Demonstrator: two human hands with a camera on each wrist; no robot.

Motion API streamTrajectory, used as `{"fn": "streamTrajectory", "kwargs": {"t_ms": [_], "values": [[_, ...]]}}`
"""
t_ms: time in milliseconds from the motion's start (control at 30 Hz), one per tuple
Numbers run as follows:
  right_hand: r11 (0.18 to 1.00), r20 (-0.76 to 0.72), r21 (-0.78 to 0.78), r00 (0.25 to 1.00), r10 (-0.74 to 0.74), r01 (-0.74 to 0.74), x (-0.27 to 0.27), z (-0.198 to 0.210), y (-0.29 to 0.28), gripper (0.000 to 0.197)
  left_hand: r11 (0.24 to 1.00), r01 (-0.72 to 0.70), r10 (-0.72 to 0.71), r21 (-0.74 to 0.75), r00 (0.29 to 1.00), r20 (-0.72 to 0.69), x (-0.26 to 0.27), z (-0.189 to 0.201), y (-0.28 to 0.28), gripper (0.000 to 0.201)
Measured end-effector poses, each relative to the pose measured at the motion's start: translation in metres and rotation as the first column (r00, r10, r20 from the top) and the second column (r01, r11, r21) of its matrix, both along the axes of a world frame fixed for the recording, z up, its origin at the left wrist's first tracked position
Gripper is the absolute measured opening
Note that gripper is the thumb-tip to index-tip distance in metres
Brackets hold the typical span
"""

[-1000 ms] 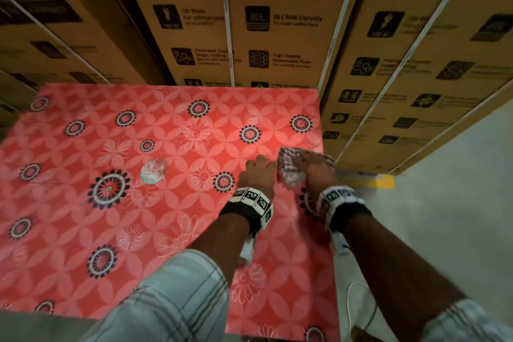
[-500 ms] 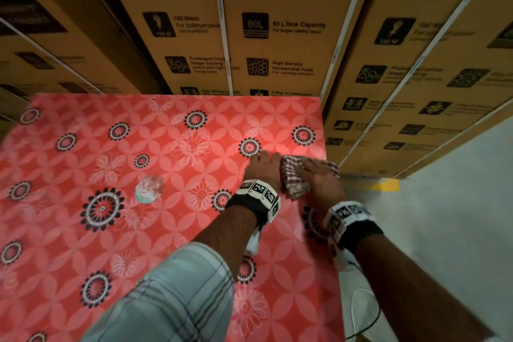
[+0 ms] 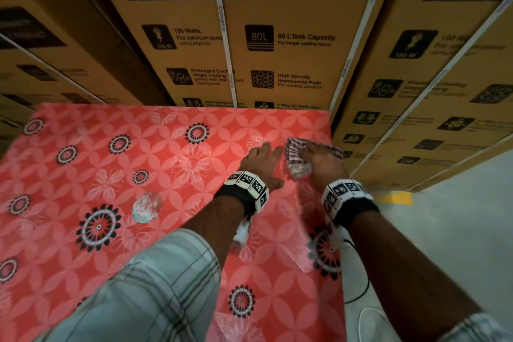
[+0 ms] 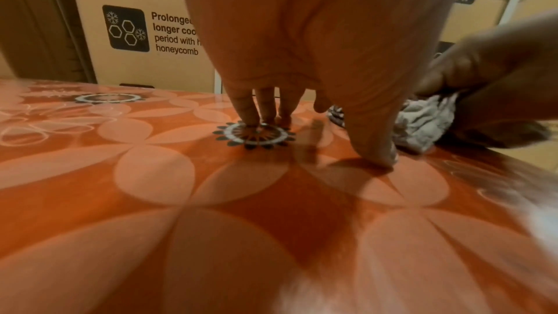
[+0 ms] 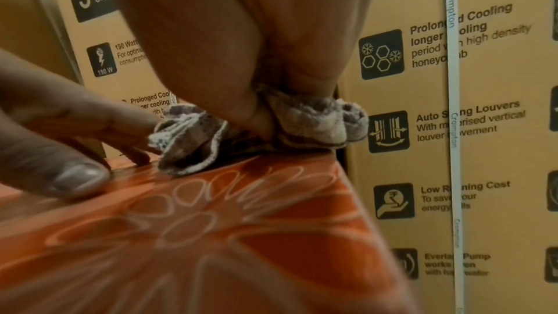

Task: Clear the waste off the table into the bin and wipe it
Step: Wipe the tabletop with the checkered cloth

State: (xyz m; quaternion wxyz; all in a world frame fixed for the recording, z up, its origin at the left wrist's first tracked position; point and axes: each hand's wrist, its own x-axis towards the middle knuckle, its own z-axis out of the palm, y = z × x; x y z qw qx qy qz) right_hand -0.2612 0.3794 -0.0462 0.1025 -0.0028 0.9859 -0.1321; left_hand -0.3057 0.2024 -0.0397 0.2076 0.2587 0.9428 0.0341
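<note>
I see stacked cardboard boxes (image 3: 291,44) printed with cooler features, "80L Tank Capacity" among them, bound with white straps (image 3: 224,44). Grey floor (image 3: 458,219) lies to the right, with a yellow mark (image 3: 395,198) on it by the boxes

Glossy table cover, woven cloth, matt cardboard

The table (image 3: 83,272) wears a smooth, shiny red sheet that looks like plastic and catches pale reflections, seen best low in the left wrist view. The cloth (image 3: 295,159), at centre right of the head view, is a soft, crumpled checked weave with fuzzy, frayed edges. A crumpled clear plastic wrapper (image 3: 146,207) glints at centre left. The boxes (image 3: 291,44) across the top are matt brown cardboard with black print, bound by smooth white plastic straps (image 5: 452,109).
</note>
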Motion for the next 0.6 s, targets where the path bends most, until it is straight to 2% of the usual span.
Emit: {"fn": "streamTrajectory", "kwargs": {"t_ms": [167,267,367,433,533,600], "values": [[0.999,-0.025,0.054,1.000,0.004,-0.002,-0.058,-0.001,0.019,0.061,0.996,0.040,-0.042,-0.075,0.998,-0.037,-0.014,-0.004,0.007,0.090],[0.997,0.067,0.073,0.998,0.017,-0.022,-0.093,0.009,0.028,0.070,0.995,0.046,-0.051,-0.094,0.997,-0.051,-0.015,-0.004,0.007,0.091],[0.997,0.111,0.077,0.994,0.017,-0.026,-0.095,0.011,0.030,0.073,0.996,0.042,-0.047,-0.076,0.997,-0.064,-0.021,-0.003,0.007,0.093],[0.997,0.020,0.069,1.000,-0.017,0.016,-0.088,0.002,0.033,0.073,0.999,0.019,-0.022,-0.045,0.997,-0.067,-0.022,-0.004,0.006,0.095],[0.985,-0.198,-0.029,0.965,-0.170,0.168,-0.088,-0.005,0.032,0.063,0.999,0.018,-0.022,-0.043,0.996,-0.082,-0.019,-0.010,0.006,0.094],[0.982,-0.208,-0.003,0.960,-0.185,0.189,-0.101,-0.002,0.014,0.060,0.998,0.025,-0.031,-0.052,0.994,-0.107,-0.018,-0.012,0.006,0.092]]}}
